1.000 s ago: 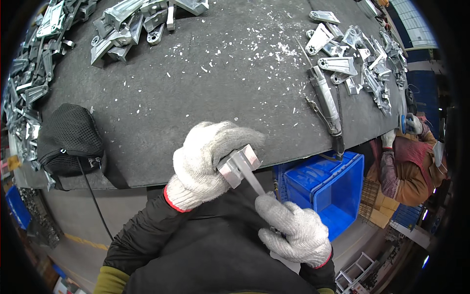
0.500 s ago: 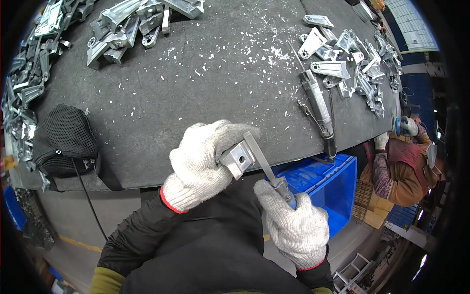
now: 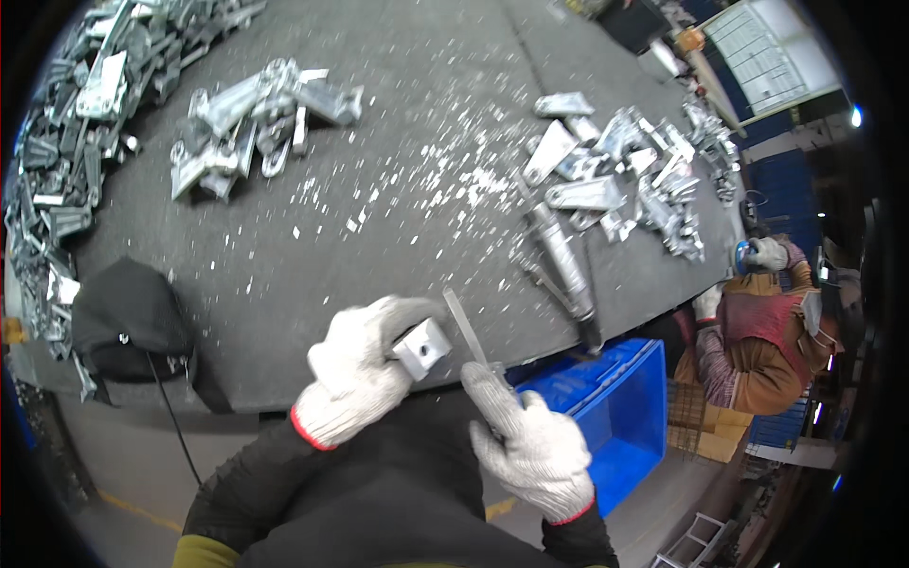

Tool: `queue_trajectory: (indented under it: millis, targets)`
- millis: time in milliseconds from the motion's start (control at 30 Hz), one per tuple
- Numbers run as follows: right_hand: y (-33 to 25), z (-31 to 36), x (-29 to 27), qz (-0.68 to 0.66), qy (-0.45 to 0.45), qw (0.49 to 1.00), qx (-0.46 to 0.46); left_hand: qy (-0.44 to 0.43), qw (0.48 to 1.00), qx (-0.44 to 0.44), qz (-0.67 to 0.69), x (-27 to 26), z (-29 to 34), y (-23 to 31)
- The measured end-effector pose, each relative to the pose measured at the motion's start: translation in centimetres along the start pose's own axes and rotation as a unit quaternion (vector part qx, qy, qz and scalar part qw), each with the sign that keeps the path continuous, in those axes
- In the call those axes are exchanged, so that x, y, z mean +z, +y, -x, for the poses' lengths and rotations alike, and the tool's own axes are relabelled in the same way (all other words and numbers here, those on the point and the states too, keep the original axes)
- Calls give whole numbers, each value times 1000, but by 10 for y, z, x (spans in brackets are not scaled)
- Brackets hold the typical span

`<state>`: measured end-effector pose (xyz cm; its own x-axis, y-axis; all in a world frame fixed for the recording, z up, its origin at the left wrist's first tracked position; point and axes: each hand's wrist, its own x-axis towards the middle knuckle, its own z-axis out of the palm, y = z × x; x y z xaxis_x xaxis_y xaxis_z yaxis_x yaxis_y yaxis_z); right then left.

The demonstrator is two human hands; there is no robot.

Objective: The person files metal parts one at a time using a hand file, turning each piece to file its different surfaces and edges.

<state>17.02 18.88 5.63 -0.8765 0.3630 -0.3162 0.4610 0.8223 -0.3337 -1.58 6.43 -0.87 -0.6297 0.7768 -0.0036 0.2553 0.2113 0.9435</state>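
blade (image 3: 464, 325) moved away from metal block (image 3: 422, 349); hands (image 3: 357, 358) hold both

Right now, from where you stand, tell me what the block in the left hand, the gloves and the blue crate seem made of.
Block: probably metal, perhaps aluminium; pale, silvery faces and crisp edges suggest it.
Gloves: knitted yarn, maybe cotton, matte off-white; the ribbed cuffs show it.
Crate: most likely plastic; smooth, slightly shiny, evenly blue walls.

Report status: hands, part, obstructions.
Left hand grips metal part. Right hand holds flat-bladed tool, not touching the part. Nothing visible between them.
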Motion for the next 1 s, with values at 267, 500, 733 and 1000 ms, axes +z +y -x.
queue_trajectory:
  millis: [267,500,733,1000]
  targets:
    - [9,-54,6,-143,-24,989,35,-36,943,-194,-268,-26,-89,42]
    - [7,-65,2,-226,-33,973,34,21,977,45,-209,18,-181,86]
    - [10,-66,2,-216,-5,975,47,-33,825,-31,-563,-67,-197,35]
    - [22,-67,14,-224,-27,973,38,24,865,21,-500,-95,-153,15]
